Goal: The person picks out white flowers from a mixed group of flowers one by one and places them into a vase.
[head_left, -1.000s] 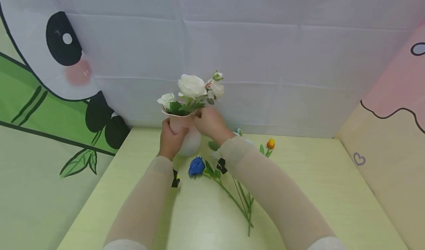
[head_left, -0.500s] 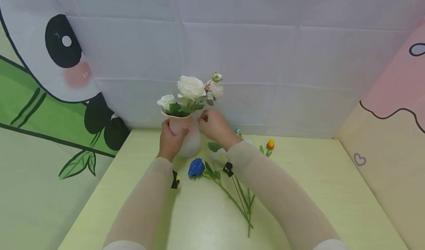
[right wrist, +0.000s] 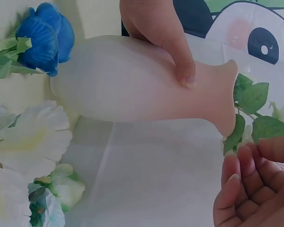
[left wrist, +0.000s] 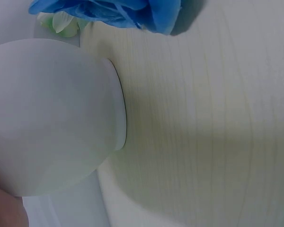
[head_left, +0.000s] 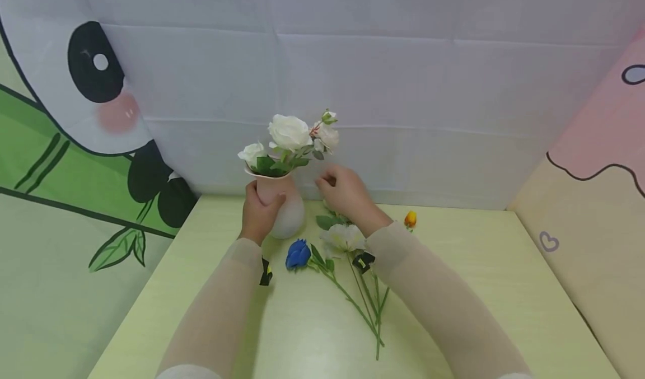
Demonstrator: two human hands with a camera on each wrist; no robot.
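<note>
One pink-and-white vase [head_left: 287,216], upright and held

On a dial centred on the vase, with six at the near side, slim green stems [head_left: 377,334] cross on the pale table [head_left: 478,289] toward half past four. Closer in, at five, lies a deep blue flower [head_left: 298,254] with layered petals; a white flower [head_left: 342,238] with broad, ruffled petals lies between three and four. The vase is smooth and round-bellied, milky white below, blushing to peach-pink at its flared, wavy lip. From nine o'clock the left hand [head_left: 259,211] grips it, thumb laid across the front. The right hand [head_left: 347,191] hovers apart between two and three, fingers loosely curled, holding nothing. Out of the mouth rise green leaves [head_left: 272,165], a small white rose [head_left: 253,154] toward ten, a larger rose [head_left: 289,132] near one, and a pinkish-white bloom [head_left: 328,136] toward two. Farther off, near three, lies an orange flower [head_left: 410,219]; behind everything hangs a white backdrop [head_left: 403,88].
</note>
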